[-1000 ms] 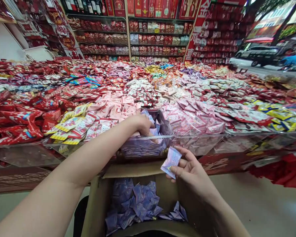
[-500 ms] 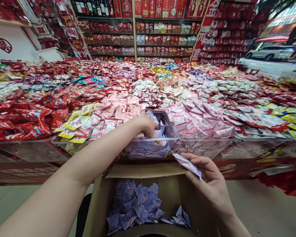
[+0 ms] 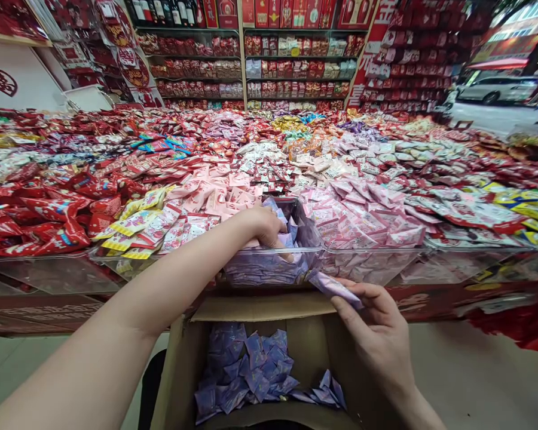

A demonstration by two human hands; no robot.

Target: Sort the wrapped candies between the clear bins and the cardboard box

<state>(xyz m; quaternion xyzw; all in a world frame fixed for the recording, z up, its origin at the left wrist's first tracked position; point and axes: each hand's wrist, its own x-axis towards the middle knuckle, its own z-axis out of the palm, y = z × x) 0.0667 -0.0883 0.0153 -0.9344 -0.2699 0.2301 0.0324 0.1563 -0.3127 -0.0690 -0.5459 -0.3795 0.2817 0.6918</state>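
Note:
My left hand (image 3: 269, 227) reaches into a clear plastic bin (image 3: 311, 239), its thumb and a finger spread apart on the purple packets (image 3: 266, 269) stacked there. The other fingers are hidden behind the hand. Between thumb and fingers of my right hand (image 3: 372, 316) is a small purple snack packet (image 3: 334, 288), tilted, just outside the bin's front right corner. Below both hands stands an open cardboard box (image 3: 314, 340) with a heap of loose purple packets (image 3: 255, 370) and a smaller group at its right.
Pink packets (image 3: 363, 221) fill the section to the right, and light pink packets (image 3: 210, 194) lie to the left. Farther left are red packets (image 3: 49, 215). Shelves (image 3: 244, 71) of boxes and bottles stand behind. A red cloth-like thing (image 3: 524, 328) shows at right.
The packet in my right hand has moved slightly up and left towards the bin, and its broad face has turned. My left hand stays in the bin.

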